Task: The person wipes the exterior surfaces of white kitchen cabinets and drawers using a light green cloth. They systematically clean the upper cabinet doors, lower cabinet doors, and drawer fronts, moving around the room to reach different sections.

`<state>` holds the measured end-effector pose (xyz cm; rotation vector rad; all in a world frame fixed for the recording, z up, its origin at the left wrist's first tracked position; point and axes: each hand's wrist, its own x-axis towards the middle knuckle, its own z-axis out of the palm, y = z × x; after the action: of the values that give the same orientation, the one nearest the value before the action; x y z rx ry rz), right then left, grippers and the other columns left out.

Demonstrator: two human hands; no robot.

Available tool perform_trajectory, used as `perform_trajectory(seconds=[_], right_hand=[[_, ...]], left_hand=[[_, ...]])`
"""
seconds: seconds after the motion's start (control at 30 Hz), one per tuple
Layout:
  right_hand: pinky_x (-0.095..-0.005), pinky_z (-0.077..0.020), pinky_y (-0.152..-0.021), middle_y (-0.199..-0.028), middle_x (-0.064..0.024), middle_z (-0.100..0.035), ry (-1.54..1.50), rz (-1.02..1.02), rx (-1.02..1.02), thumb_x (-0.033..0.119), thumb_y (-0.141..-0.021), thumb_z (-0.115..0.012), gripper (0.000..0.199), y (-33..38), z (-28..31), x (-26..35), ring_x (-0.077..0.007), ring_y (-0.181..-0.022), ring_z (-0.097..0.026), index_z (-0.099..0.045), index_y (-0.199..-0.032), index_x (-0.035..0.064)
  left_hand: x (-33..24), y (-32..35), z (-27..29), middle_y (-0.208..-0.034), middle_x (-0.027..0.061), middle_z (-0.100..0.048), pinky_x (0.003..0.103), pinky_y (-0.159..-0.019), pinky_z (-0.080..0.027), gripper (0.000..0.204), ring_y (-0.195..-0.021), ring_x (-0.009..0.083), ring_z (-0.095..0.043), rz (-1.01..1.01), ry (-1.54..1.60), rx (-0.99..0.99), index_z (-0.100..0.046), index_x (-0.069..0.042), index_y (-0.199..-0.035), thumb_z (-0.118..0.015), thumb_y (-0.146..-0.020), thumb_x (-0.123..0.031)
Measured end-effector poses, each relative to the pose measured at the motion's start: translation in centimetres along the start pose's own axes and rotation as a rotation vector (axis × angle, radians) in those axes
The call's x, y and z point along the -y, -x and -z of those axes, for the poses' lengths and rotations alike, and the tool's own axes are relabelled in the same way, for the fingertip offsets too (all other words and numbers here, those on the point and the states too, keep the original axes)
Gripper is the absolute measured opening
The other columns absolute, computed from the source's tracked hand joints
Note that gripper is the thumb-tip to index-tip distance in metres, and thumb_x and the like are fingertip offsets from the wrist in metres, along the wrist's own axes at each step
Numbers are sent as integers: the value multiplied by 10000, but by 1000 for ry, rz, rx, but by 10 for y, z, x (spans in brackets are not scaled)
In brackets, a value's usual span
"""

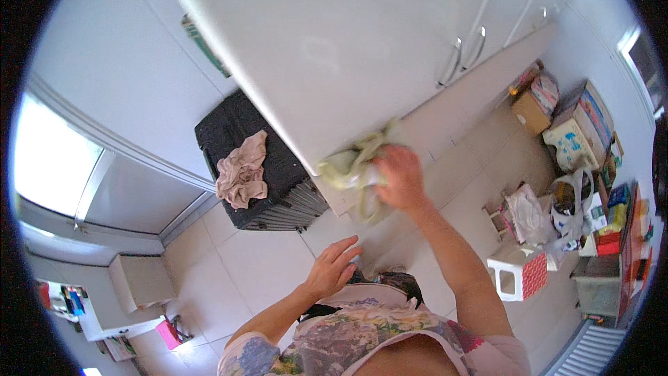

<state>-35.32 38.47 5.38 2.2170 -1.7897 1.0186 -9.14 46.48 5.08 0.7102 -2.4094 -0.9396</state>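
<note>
My right hand (pixel 400 175), slightly blurred, is closed on a pale green cloth (pixel 344 166). The cloth is bunched and lies against the lower corner of a tall white cabinet (pixel 320 49), with a loose end hanging below my fingers. My left hand (pixel 332 268) holds nothing and hovers in front of my body, fingers stretched out. Beside the cabinet's left edge stands a black ridged case (pixel 285 210). On top of it lies a crumpled beige-pink cloth (pixel 241 170).
Metal handles (pixel 456 63) sit on the cabinet doors. At the right are a white stool with a red patterned top (pixel 525 277), plastic bags (pixel 527 214), cartons (pixel 532 113) and a grey bin (pixel 600 285). A small cabinet (pixel 139 282) and a pink item (pixel 168 334) stand at the left.
</note>
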Motion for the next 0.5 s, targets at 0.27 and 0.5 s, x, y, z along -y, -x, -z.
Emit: perform_trajectory(seconds=[0.27, 0.5], right_hand=[[-448, -338, -1013, -1266, -107, -534, 361, -483, 104, 199, -685, -764, 511, -20, 20, -79, -293, -1199, -466, -562, -1144, 100], [-427, -367, -986, -1261, -111, -534, 396, -569, 94, 179, -744, -728, 514, -33, 16, -125, -307, -1184, -470, -526, -1206, 76]], left_hand=[[23, 25, 4, -1267, 139, -519, 407, -916, -458, 345, -1105, 332, -530, 122, 28, -84, -537, -87, -1173, -586, -831, -96], [23, -27, 4, -1251, 141, -529, 403, -896, -475, 306, -1094, 320, -548, -53, 22, -149, -553, -84, -1139, -598, -837, -85]])
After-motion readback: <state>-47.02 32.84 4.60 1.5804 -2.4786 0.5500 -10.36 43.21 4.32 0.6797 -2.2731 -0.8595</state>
